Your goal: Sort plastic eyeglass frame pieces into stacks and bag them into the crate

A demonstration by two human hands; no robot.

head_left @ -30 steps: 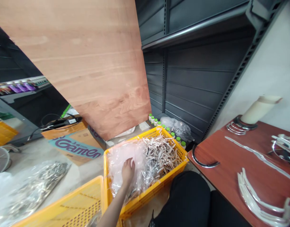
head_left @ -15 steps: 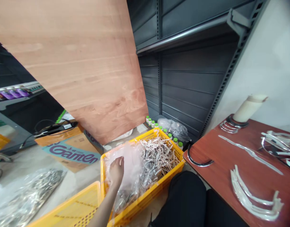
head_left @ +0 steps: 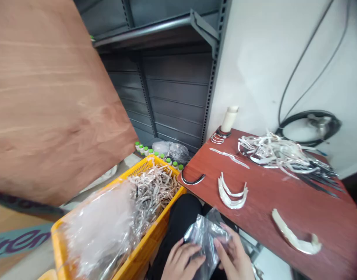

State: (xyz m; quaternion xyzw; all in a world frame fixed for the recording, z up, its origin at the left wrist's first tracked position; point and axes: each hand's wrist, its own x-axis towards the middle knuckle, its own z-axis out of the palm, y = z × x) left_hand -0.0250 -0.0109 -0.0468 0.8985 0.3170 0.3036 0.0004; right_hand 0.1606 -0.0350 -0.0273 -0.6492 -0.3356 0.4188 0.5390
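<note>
A small clear bag [head_left: 206,233] sits over the person's lap, low in the view, held between both hands: the left hand [head_left: 180,262] grips its near left edge with fingers [head_left: 192,249] curled over the plastic, and the right hand [head_left: 235,258] pinches the right side, fingers closed on the film. The bag looks crumpled, and whether anything is inside cannot be told. By the look of it, the work is at an early point with this bag: it is in hand but not visibly opened or emptied. To the left, on the floor, a yellow crate [head_left: 155,233] holds a big plastic sack [head_left: 102,225] and a heap of pale curved strips [head_left: 155,188], so plenty of stock appears unhandled. On the red table [head_left: 283,198] to the right lie a small stack of white bands [head_left: 232,192], a single dark band [head_left: 191,181], another pale band [head_left: 295,235] near the front edge, and a tangled pile [head_left: 277,153] farther back. Green-capped bottles [head_left: 153,153] stand behind the crate by the grey shelving [head_left: 172,89].
</note>
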